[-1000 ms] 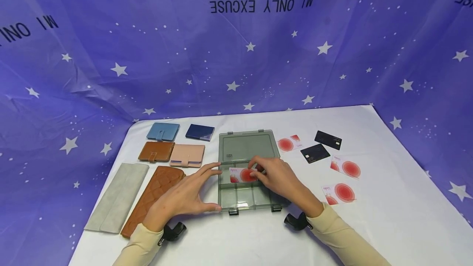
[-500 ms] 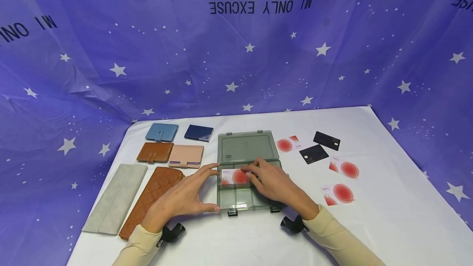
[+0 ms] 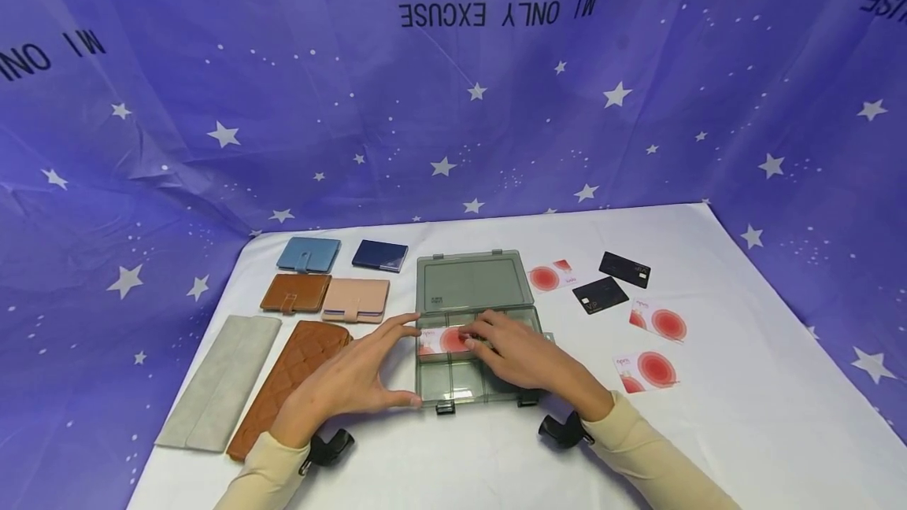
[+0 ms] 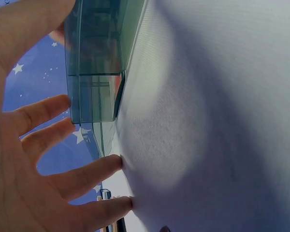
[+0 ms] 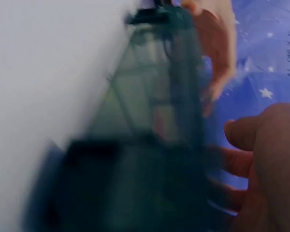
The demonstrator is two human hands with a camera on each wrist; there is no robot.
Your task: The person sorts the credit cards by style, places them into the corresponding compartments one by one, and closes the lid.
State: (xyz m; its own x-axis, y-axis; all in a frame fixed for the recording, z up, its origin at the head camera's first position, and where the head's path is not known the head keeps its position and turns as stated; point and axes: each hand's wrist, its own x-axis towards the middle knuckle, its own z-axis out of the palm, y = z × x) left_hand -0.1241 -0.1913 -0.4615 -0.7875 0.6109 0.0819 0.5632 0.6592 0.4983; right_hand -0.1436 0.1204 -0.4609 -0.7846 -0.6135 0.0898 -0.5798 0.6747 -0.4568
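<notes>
A clear grey-green compartment box (image 3: 453, 380) lies in the middle of the table with its lid (image 3: 471, 282) folded back. Over its upper left compartments lies a white card with red circles (image 3: 434, 341). My right hand (image 3: 520, 352) reaches over the box and holds this card by its right end, thumb and fingertips together there; the fingers cover that end. My left hand (image 3: 354, 376) stands at the box's left side, fingers spread and fairly straight. Its thumb and index finger touch or nearly touch the box wall, as in the left wrist view. The right wrist view is blurred.
Right of the box lie two black cards (image 3: 601, 295) and several red-and-white cards (image 3: 646, 372). To the left are a blue wallet (image 3: 309, 255), a navy card case (image 3: 380, 255), a brown wallet (image 3: 295, 292), a pink one (image 3: 356, 299), a grey long wallet (image 3: 221, 384) and a quilted brown one (image 3: 290, 384).
My right hand has moved the card left and slightly down, toward the box's left wall. The left hand has stayed beside the box.
</notes>
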